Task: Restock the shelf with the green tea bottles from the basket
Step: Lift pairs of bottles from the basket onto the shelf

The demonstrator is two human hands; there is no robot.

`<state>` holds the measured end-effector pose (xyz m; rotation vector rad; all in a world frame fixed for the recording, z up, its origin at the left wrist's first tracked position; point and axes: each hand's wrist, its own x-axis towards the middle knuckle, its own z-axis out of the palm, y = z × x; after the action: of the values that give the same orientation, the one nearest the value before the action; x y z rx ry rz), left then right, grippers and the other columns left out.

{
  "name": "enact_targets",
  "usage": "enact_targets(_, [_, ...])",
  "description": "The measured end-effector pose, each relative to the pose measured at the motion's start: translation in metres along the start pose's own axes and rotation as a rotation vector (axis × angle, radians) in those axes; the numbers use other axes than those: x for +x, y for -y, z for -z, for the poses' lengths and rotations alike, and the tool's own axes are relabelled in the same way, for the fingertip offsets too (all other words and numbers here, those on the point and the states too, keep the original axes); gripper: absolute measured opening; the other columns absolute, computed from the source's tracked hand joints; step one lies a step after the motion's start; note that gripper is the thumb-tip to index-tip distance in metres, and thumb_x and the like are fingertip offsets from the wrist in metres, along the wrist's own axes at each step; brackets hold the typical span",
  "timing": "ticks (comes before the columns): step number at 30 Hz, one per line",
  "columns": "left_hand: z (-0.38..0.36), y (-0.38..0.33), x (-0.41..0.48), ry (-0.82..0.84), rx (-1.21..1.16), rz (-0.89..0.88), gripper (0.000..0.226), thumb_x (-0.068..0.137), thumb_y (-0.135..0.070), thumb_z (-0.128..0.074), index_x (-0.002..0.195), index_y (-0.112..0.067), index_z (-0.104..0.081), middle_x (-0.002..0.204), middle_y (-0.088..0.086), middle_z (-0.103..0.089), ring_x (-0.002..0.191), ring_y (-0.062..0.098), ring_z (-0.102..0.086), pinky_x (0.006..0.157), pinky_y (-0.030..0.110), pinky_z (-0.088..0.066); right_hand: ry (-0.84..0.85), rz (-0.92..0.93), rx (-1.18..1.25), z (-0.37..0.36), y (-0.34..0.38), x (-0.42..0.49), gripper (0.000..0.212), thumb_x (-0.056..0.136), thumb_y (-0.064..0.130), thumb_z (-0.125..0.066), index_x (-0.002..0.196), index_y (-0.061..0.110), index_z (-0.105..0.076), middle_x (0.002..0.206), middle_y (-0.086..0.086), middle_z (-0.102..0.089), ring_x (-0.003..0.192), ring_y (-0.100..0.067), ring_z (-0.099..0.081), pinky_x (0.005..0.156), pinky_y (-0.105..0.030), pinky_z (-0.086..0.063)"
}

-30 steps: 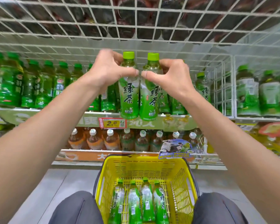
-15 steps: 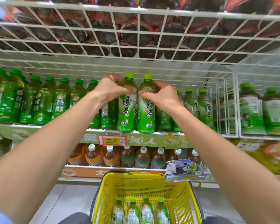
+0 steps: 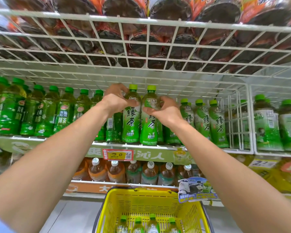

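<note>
— Both green tea bottles (image 3: 131,125) have gone forward; their bases now sit at the shelf (image 3: 160,155) lip, twelve o'clock from the basket (image 3: 141,200).
— Grip?
— Left hand (image 3: 115,100) and right hand (image 3: 165,111) each curl round one shoulder, probably to slide them in upright.
— Hidden?
— The slot behind. Spare bottles (image 3: 138,224) at six o'clock are cut off.

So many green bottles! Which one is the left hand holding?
The left bottle of the front pair, its label fully showing; the left hand grips its shoulder. The right hand grips the neighbour bottle.
</note>
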<state>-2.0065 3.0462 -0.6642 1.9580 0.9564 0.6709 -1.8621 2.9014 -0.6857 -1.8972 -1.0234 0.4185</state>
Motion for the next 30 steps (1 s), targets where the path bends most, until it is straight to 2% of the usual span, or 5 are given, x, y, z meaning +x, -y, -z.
enact_targets(5, [-0.009, 0.012, 0.014, -0.012, 0.024, 0.011, 0.061, 0.06, -0.034, -0.097, 0.111, -0.015, -0.07, 0.102, 0.005, -0.072, 0.083, 0.02, -0.07, 0.072, 0.032, -0.059, 0.046, -0.032, -0.041, -0.005, -0.005, 0.013, 0.076, 0.078, 0.048, -0.083, 0.141, 0.014, -0.055, 0.139, -0.004, -0.062, 0.125, -0.024, -0.06, 0.093, -0.023, -0.041])
enact_targets(9, [-0.012, 0.004, 0.025, 0.04, 0.213, -0.037, 0.033, 0.069, -0.035, -0.092, 0.088, -0.013, -0.076, 0.083, 0.005, -0.075, 0.068, 0.015, -0.062, 0.056, 0.02, -0.043, 0.009, -0.072, -0.102, -0.01, -0.018, 0.022, 0.071, 0.08, 0.055, -0.079, 0.134, 0.012, -0.062, 0.134, -0.005, -0.066, 0.118, -0.023, -0.064, 0.094, -0.025, -0.046])
enact_targets(15, [-0.012, 0.015, 0.036, 0.086, 0.292, -0.058, 0.045, 0.078, -0.042, -0.084, 0.088, 0.0, -0.073, 0.06, 0.002, -0.055, 0.051, 0.016, -0.047, 0.044, 0.021, -0.03, -0.02, -0.052, -0.17, -0.02, -0.028, 0.04, 0.055, 0.079, 0.06, -0.077, 0.105, 0.012, -0.07, 0.095, 0.001, -0.067, 0.083, -0.016, -0.06, 0.051, -0.013, -0.032])
enact_targets(22, [-0.011, 0.01, 0.036, 0.118, 0.42, -0.078, 0.042, 0.083, -0.042, -0.079, 0.074, -0.008, -0.058, 0.062, 0.001, -0.052, 0.054, 0.015, -0.048, 0.047, 0.027, -0.031, -0.044, -0.006, -0.191, -0.029, -0.034, 0.047, 0.062, 0.077, 0.058, -0.08, 0.117, 0.012, -0.073, 0.109, -0.002, -0.076, 0.096, -0.019, -0.069, 0.074, -0.022, -0.046])
enact_targets(30, [-0.01, 0.006, 0.038, 0.085, 0.537, -0.129, 0.052, 0.077, -0.046, -0.083, 0.062, -0.009, -0.051, 0.057, 0.002, -0.046, 0.054, 0.02, -0.046, 0.048, 0.03, -0.029, -0.06, 0.036, -0.292, -0.026, -0.034, 0.053, 0.057, 0.074, 0.063, -0.081, 0.091, 0.009, -0.07, 0.081, 0.0, -0.063, 0.076, -0.018, -0.058, 0.05, -0.019, -0.032])
